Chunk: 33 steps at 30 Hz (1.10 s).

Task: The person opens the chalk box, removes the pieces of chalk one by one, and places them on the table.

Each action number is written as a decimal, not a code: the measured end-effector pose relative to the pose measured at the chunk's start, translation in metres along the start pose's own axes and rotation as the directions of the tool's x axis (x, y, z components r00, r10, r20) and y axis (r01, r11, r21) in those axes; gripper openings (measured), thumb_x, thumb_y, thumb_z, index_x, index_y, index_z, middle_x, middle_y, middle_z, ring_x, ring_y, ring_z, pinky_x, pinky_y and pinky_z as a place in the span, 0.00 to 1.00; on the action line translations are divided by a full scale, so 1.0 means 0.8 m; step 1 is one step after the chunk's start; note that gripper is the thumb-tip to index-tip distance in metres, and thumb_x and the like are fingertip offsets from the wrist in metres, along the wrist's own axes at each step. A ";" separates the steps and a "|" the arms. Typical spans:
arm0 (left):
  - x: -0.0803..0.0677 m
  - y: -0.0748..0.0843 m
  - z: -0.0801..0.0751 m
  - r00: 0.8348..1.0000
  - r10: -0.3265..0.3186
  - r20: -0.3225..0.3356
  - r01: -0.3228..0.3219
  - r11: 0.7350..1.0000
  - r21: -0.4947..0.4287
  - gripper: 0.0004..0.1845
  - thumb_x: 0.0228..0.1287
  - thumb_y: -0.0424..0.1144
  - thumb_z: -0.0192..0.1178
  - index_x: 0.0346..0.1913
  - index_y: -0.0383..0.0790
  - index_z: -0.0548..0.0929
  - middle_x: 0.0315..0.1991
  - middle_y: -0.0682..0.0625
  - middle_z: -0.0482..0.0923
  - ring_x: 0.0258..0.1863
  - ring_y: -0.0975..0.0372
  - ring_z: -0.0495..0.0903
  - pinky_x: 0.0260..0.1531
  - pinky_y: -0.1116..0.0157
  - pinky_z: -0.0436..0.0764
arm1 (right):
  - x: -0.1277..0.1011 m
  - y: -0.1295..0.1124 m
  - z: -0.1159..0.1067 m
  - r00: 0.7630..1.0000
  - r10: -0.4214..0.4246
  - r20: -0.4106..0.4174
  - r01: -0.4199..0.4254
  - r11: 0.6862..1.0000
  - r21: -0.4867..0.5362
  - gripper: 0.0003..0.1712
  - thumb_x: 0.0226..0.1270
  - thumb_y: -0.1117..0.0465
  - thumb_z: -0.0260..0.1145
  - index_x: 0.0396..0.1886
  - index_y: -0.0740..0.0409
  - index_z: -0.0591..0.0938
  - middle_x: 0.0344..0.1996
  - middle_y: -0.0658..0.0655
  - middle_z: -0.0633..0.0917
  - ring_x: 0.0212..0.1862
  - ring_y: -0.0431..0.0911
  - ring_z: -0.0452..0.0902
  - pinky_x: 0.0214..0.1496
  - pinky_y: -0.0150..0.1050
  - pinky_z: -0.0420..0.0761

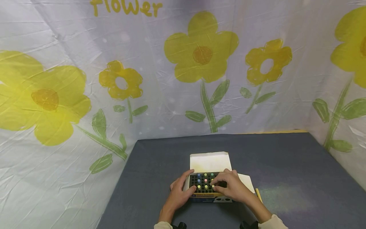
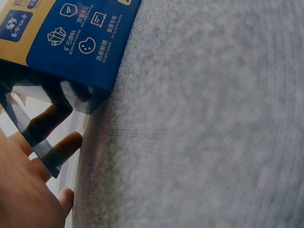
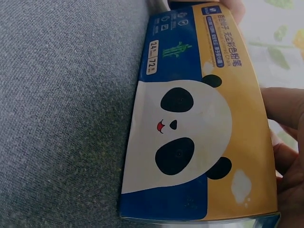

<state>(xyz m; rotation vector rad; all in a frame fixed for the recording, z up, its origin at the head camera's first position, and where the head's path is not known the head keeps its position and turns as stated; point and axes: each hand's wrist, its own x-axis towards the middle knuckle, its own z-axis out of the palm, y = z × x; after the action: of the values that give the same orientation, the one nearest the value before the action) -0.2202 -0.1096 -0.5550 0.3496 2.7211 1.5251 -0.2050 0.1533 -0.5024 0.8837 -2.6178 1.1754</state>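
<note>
- The left hand (image 1: 179, 190) rests against the left side of the box (image 1: 205, 187), fingers loosely curved round its edge with the thumb on the top rim; the left wrist view shows those fingers (image 2: 57, 149) fairly straight beside a clear plastic corner.
- The box sits on the grey bench (image 1: 286, 178) near the front edge, in the middle. Its opening faces up, its lid (image 1: 210, 161) is folded back toward the far wall, and its long side runs left to right.
- Only the head view shows the inside: a dark grid of holes with coloured chalk (image 1: 206, 180) ends standing in it.
- The right wrist view alone shows the front face (image 3: 199, 128): a panda on yellow and blue. The left wrist view shows a blue panel (image 2: 76, 42) with icons.
- The right hand (image 1: 230, 187) lies over the grid's right part, fingertips (image 1: 213, 182) bent down and closing on a chalk top.
- A yellow stick (image 1: 258, 194) lies on the bench, right of that hand.
</note>
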 end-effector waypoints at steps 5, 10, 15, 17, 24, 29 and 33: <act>0.001 -0.002 0.001 1.000 0.005 -0.003 -0.005 1.000 0.014 0.33 0.62 0.49 0.64 0.70 0.73 0.70 0.57 0.52 0.82 0.57 0.54 0.75 0.62 0.40 0.53 | 0.000 0.000 -0.001 1.000 -0.013 -0.002 0.013 1.000 0.022 0.09 0.62 0.60 0.75 0.41 0.44 0.90 0.39 0.43 0.90 0.37 0.34 0.67 0.45 0.43 0.54; 0.001 -0.003 0.001 1.000 0.006 -0.001 -0.006 1.000 0.003 0.33 0.62 0.49 0.64 0.70 0.73 0.70 0.52 0.54 0.82 0.54 0.56 0.75 0.62 0.40 0.53 | 0.001 -0.004 -0.004 1.000 -0.018 0.002 0.018 0.997 0.071 0.09 0.65 0.58 0.73 0.44 0.45 0.89 0.39 0.43 0.89 0.35 0.37 0.67 0.45 0.46 0.54; 0.001 -0.004 0.001 1.000 0.001 0.000 -0.001 1.000 0.001 0.33 0.62 0.49 0.64 0.70 0.74 0.70 0.52 0.53 0.82 0.55 0.55 0.74 0.62 0.40 0.52 | -0.001 -0.003 -0.003 0.999 -0.044 -0.025 0.045 0.997 0.070 0.09 0.67 0.58 0.71 0.46 0.46 0.88 0.36 0.40 0.87 0.33 0.39 0.67 0.46 0.41 0.55; 0.001 -0.004 0.001 1.000 -0.001 -0.001 0.001 1.000 0.001 0.33 0.62 0.49 0.64 0.70 0.74 0.70 0.52 0.53 0.82 0.56 0.55 0.74 0.62 0.40 0.52 | -0.001 -0.003 -0.002 0.996 -0.067 -0.054 0.070 0.996 0.055 0.10 0.66 0.59 0.71 0.46 0.46 0.88 0.35 0.38 0.86 0.33 0.37 0.67 0.46 0.38 0.56; 0.001 -0.004 0.001 1.000 -0.002 -0.003 0.002 1.000 -0.004 0.33 0.63 0.49 0.64 0.70 0.74 0.70 0.53 0.53 0.82 0.56 0.54 0.75 0.63 0.39 0.51 | 0.002 -0.002 0.002 0.974 -0.118 -0.192 0.125 0.992 0.025 0.13 0.62 0.64 0.74 0.46 0.49 0.88 0.31 0.34 0.82 0.32 0.30 0.70 0.46 0.39 0.63; 0.000 -0.003 0.001 1.000 -0.001 0.000 0.001 1.000 -0.001 0.33 0.63 0.49 0.64 0.71 0.74 0.69 0.55 0.53 0.81 0.56 0.55 0.75 0.62 0.40 0.52 | 0.003 -0.004 0.000 0.958 -0.093 -0.272 0.102 0.995 0.020 0.13 0.65 0.63 0.72 0.48 0.48 0.87 0.29 0.35 0.79 0.30 0.29 0.69 0.44 0.38 0.66; 0.000 -0.002 0.000 1.000 -0.001 0.002 0.001 1.000 0.002 0.33 0.63 0.50 0.64 0.71 0.74 0.69 0.56 0.52 0.81 0.56 0.55 0.74 0.62 0.40 0.52 | 0.003 -0.002 -0.004 0.945 -0.055 -0.323 0.070 0.997 0.036 0.15 0.65 0.64 0.72 0.49 0.46 0.86 0.30 0.35 0.82 0.31 0.29 0.72 0.44 0.40 0.69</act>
<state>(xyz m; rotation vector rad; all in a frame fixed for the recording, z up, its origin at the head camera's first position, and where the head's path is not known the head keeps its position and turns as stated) -0.2207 -0.1100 -0.5563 0.3492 2.7208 1.5210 -0.2058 0.1535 -0.4984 0.7067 -2.2947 1.2499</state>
